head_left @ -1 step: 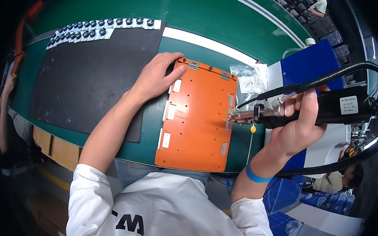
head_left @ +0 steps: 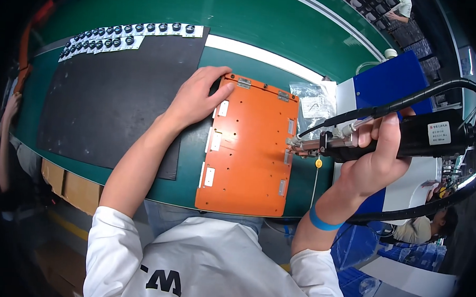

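Steadily, I have the left hand (head_left: 200,91) spread at the far left corner of the orange panel (head_left: 248,149), thumb on its face and apart from the fingers; the panel lies on the green table (head_left: 305,191), just in front of the body, its hinges (head_left: 243,83) along the far edge; my right hand (head_left: 378,149) is wrapped round the black power tool (head_left: 427,138), whose tip sits at the panel's right edge, though I cannot tell whether it touches; a clear bag (head_left: 314,106) lies beyond; the black mat (head_left: 117,106) is to the left.
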A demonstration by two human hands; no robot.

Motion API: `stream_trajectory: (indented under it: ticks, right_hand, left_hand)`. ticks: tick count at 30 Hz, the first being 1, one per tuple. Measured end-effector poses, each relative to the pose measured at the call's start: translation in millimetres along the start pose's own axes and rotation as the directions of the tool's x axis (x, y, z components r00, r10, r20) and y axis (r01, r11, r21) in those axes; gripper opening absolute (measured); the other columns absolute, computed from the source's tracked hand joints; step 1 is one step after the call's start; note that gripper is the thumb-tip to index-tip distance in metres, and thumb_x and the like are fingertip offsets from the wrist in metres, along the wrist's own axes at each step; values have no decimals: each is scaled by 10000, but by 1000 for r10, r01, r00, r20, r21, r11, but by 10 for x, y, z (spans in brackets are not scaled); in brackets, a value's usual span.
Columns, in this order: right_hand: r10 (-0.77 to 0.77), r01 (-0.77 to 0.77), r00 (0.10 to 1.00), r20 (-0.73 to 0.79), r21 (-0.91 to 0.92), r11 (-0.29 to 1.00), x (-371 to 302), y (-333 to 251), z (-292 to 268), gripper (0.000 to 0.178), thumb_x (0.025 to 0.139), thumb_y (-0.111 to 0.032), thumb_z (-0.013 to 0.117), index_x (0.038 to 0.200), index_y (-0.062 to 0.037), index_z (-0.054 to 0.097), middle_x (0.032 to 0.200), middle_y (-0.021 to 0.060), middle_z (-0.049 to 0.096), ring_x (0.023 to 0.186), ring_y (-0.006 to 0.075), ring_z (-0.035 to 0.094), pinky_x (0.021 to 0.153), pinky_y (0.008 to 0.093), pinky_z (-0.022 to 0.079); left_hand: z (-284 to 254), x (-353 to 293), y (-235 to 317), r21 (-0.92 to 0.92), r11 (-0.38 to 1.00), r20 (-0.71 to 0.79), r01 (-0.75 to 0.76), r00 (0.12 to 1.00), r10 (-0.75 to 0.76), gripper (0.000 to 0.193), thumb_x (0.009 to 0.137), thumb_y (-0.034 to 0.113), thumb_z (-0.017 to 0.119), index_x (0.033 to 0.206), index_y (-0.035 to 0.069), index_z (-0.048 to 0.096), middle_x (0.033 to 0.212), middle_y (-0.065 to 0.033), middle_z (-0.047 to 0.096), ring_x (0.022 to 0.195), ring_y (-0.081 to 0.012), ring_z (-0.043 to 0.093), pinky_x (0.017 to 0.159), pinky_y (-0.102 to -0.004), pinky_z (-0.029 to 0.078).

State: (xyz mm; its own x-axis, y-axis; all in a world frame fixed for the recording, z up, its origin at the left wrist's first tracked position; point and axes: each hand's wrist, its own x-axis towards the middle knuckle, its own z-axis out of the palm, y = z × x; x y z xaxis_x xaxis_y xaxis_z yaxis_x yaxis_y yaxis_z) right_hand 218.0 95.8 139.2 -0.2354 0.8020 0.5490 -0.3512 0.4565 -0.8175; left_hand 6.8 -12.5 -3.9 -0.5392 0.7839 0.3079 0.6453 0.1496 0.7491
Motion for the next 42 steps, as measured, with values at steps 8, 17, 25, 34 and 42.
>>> stream_trajectory:
  ticks: [8,17,25,34,42]
  right_hand:
    - [4,-4,1000,-21,-23,1000,-3,-15,15,237,870,-76,566,1067,52,534,635,39,487,487,81,428,444,220,356]
    - [-48,46,998,-42,-31,998,114,-92,-39,223,875,-71,602,1069,37,579,640,26,524,506,95,474,489,247,397]
    - [-177,171,978,-109,-55,984,357,-151,53,247,847,-51,607,1047,84,558,635,59,521,484,106,467,471,243,402]
    - [-50,51,999,-11,88,995,309,161,184,312,840,-30,613,1103,93,501,601,63,504,471,114,484,427,256,396]
    - [-18,20,1000,-25,94,995,301,207,142,265,841,-12,606,1066,95,517,608,66,517,476,108,484,428,246,395]
  left_hand:
    - [3,-7,14,-17,1000,2,-12,1000,12,438,901,332,557,1194,6,559,1155,-142,600,1155,-283,520,970,-368,413]
    - [-1,-30,-14,-11,1000,3,6,1000,-6,421,908,335,546,1199,30,560,1157,-133,599,1152,-286,517,962,-368,413]
    - [4,-15,14,-13,1000,1,-11,1000,11,422,909,332,545,1195,22,560,1164,-136,597,1156,-287,517,964,-374,414]
    - [-3,-5,10,-12,1000,4,-8,1000,8,419,908,322,550,1190,14,561,1164,-141,596,1152,-287,520,963,-374,415]
    - [-20,-12,50,-14,1000,27,-3,1000,4,403,917,301,555,1210,24,549,1183,-146,583,1157,-282,513,978,-362,398]
